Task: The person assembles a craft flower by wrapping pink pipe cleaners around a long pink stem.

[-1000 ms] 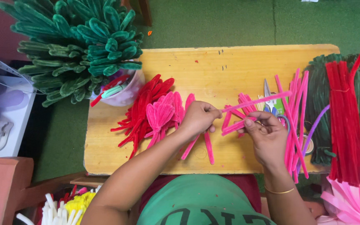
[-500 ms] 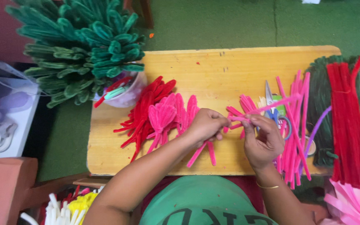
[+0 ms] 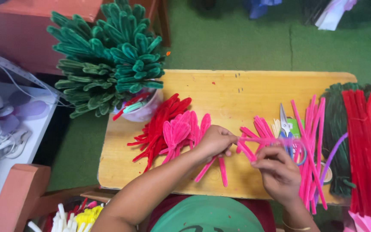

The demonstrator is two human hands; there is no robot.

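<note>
Two hands, fingers pinched shut on pink pipe cleaner (image 3: 260, 140) over counter (image 3: 237, 92): left hand (image 3: 215, 141) w/ one end, right hand (image 3: 275, 169) w/ other. White cup (image 3: 144, 112), counter's far-left corner: green pipe-cleaner stems (image 3: 108, 60).

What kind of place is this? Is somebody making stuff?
Probably a home craft corner. A small wooden table on green carpet holds heaps of pink pipe cleaners, folded red ones and scissors. Both hands hold a pink pipe cleaner.

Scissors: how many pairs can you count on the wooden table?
1. The scissors lie on the table's right half, handles partly hidden behind the right hand; others may be buried.
</note>
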